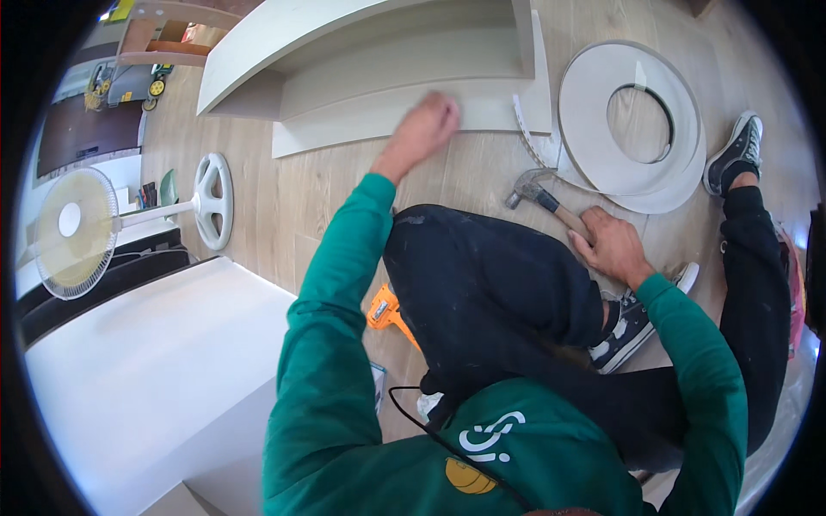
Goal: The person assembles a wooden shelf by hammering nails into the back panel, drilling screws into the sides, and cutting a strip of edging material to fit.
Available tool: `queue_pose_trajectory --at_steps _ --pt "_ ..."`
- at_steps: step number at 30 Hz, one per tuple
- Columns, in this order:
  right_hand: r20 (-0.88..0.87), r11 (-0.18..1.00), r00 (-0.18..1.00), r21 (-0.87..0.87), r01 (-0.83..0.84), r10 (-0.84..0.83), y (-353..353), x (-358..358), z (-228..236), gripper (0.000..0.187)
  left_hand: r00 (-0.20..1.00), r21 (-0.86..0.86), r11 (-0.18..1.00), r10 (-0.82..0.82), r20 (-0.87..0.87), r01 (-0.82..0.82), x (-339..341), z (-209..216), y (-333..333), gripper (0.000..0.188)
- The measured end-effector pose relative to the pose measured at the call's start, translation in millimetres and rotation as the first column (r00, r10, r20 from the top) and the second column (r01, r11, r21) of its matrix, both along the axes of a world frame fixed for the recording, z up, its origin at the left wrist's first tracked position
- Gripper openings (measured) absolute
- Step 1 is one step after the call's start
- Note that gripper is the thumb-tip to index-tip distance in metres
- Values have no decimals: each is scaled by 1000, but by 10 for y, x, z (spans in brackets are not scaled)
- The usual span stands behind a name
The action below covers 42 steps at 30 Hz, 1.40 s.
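Observation:
My right hand is wrapped round the wooden handle of a claw hammer, whose metal head rests low over the floor. My left hand is raised near the front board of a pale cabinet. It is blurred by motion, and its fingers look curled in. Whatever may be in them is hidden. Just beyond the hammer lies a wide coil of white edge-banding strip, with its loose end curling toward the cabinet.
An orange power tool lies on the floor beside my bent knee. To the left are a white stand fan tipped on its side and a large white panel. A yellow-wheeled machine stands far left.

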State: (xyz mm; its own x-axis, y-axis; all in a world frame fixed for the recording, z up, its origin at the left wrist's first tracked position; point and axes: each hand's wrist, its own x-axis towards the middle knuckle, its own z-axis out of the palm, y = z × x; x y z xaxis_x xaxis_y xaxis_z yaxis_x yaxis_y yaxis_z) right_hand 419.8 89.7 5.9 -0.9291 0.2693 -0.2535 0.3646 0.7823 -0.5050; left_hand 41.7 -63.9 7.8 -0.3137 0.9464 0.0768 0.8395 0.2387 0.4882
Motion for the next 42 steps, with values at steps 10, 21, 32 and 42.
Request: queue_pose_trajectory --at_steps 10,21,32,42 --pt "-45 1000 999 -3 -9 9 1 53 -88 35 943 65 988 150 -298 -137 -687 14 665 21" --pt "-17 1000 1000 -7 -10 10 3 29 -47 37 982 53 989 142 -126 -136 -740 118 659 20" --pt "-18 1000 1000 -7 -3 3 -2 36 -57 36 932 54 934 348 98 -354 -691 116 674 20" --pt "-13 1000 1000 -8 -3 3 10 46 -92 37 925 51 943 312 218 -330 -781 -9 759 16"
